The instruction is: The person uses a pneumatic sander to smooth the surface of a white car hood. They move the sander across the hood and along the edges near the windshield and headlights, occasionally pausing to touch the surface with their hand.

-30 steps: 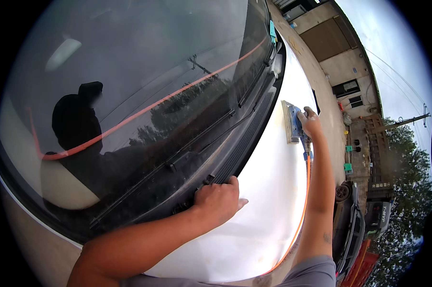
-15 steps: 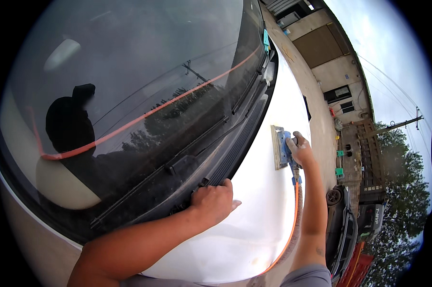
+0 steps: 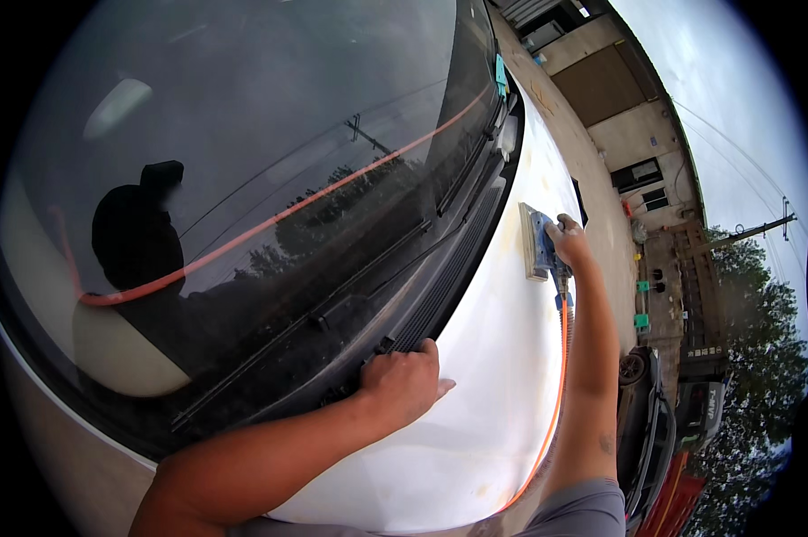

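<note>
Head view, right hand (image 3: 569, 240): wrapped around the sander (image 3: 535, 242)
Left hand (image 3: 402, 380): curled at the hood's (image 3: 484, 376) windshield-side edge; grip unclear
Sander: blue, rectangular pad, on the hood's far half
Hood: white, faint yellowish patches
Progress: sanding seems under way; patches perhaps left; finished share can't be judged

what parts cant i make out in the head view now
Head view: part of the sander, covered by the right hand.
Head view: curled fingertips of the left hand, hidden by the hand itself.
Head view: far end of the orange hose, lost past the edge of the white hood.
Head view: much behind the windshield, masked by reflections.
</note>
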`<state>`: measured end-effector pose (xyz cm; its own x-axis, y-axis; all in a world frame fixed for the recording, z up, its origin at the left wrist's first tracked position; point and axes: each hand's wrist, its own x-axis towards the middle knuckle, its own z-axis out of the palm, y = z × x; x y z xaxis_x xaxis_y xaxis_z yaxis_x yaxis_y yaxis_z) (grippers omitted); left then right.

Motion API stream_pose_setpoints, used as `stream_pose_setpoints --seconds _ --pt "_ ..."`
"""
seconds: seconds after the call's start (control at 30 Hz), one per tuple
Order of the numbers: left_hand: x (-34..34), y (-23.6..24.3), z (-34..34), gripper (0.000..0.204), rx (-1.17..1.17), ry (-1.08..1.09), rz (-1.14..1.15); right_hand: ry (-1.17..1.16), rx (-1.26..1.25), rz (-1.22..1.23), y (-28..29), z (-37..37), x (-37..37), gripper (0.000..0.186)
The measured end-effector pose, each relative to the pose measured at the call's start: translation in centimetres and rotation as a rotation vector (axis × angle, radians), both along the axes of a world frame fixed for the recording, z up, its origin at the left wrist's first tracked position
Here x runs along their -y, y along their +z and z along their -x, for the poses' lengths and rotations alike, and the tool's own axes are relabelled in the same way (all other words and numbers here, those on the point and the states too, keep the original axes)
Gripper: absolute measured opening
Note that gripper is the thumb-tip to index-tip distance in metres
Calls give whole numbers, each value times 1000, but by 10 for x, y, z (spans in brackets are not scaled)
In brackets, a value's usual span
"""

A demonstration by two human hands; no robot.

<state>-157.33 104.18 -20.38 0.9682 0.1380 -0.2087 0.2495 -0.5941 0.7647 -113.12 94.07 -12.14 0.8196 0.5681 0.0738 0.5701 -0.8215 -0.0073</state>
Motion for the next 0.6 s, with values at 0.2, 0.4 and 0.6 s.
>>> stream_pose_setpoints --seconds 0.2,0.4,0.6 --pt "2 -11 -13 73 -6 20 -36 40 -35 -26 -9 35 1 59" --pt "13 -11 -35 73 -59 -6 -31 107 -64 -93 -23 54 45 53" --pt "16 -4 -40 72 -112 -12 18 41 2 -7 -9 15 10 57"
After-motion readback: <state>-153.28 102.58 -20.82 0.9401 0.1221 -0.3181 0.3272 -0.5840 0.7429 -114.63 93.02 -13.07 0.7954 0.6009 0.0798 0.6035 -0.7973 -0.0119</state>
